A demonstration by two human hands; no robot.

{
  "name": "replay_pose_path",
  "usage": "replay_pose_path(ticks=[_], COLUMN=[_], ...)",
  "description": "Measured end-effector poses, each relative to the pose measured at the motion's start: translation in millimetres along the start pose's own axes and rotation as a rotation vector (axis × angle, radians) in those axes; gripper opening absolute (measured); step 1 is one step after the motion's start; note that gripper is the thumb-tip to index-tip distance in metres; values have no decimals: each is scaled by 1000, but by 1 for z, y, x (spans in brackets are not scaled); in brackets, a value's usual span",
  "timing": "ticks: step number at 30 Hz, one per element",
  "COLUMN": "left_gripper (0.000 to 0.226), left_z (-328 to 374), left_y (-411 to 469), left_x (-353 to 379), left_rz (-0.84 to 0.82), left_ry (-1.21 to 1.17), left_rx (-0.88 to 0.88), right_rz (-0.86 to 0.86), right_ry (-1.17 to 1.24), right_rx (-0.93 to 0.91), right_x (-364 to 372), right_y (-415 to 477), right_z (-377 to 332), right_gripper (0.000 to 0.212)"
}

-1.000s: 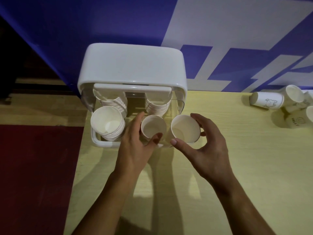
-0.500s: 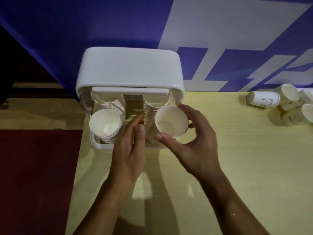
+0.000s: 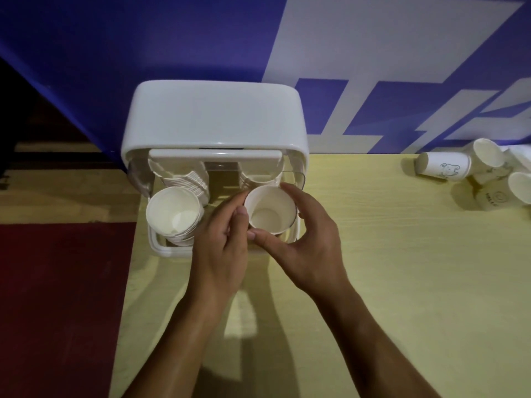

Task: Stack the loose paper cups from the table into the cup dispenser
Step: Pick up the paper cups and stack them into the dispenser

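Here, near on the pale tabletop [image 3: 373,282], the right hand [image 3: 313,245] has its fingers [image 3: 296,193] and thumb curled round a white paper cup [image 3: 271,211], mouth up, and the left hand [image 3: 221,245] sits just left of it, fingers curled against the cup's side, though I cannot tell if they grip anything. The cup is over the right slot of the white cup dispenser [image 3: 215,116], and a stack of cups [image 3: 173,215] fills the left slot. Far right, loose cups [image 3: 442,169] lie bunched on the tabletop by the blue wall [image 3: 143,38].
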State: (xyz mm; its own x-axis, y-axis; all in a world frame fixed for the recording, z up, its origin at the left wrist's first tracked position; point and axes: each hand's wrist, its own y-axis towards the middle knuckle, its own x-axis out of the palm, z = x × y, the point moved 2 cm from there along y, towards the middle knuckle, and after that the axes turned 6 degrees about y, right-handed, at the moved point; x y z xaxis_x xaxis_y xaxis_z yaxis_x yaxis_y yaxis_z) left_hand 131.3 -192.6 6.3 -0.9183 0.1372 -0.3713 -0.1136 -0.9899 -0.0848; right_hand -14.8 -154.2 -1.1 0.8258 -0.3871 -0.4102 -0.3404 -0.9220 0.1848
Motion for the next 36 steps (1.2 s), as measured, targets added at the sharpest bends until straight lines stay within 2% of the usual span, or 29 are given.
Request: replay_pose_path(ticks=[7, 13, 16, 18, 21, 24, 28, 31, 36], left_gripper=[37, 37, 32, 31, 31, 32, 35, 51, 74], left_z=[-22, -22, -14, -1, 40, 82, 120, 145, 172], left_y=[5, 7, -3, -14, -23, -18, 0, 9, 13], left_x=[8, 7, 5, 6, 27, 76, 171, 256, 394], left_rz=[-71, -93, -73, 5, 88, 43, -141, -312, -455], left_ry=[76, 81, 170, 285, 385, 327, 308, 416, 496], left_rx=[-110, -88, 10, 93, 317, 493, 508, 475, 590], right_rz=[-115, -139, -135, -100, -16, 75, 229, 320, 386], right_ry=[-189, -277, -248, -213, -206, -202, -202, -208, -209], right_rx=[63, 109, 92, 72, 78, 143, 254, 309, 427], right_x=[14, 16, 6, -15, -62, -125, -213, -272, -357], right_y=[-2, -3, -6, -11, -19, -19, -15, -20, -37], right_z=[34, 33, 28, 27, 36, 55, 89, 117, 161], right_gripper=[85, 90, 92, 86, 74, 71, 70, 67, 64])
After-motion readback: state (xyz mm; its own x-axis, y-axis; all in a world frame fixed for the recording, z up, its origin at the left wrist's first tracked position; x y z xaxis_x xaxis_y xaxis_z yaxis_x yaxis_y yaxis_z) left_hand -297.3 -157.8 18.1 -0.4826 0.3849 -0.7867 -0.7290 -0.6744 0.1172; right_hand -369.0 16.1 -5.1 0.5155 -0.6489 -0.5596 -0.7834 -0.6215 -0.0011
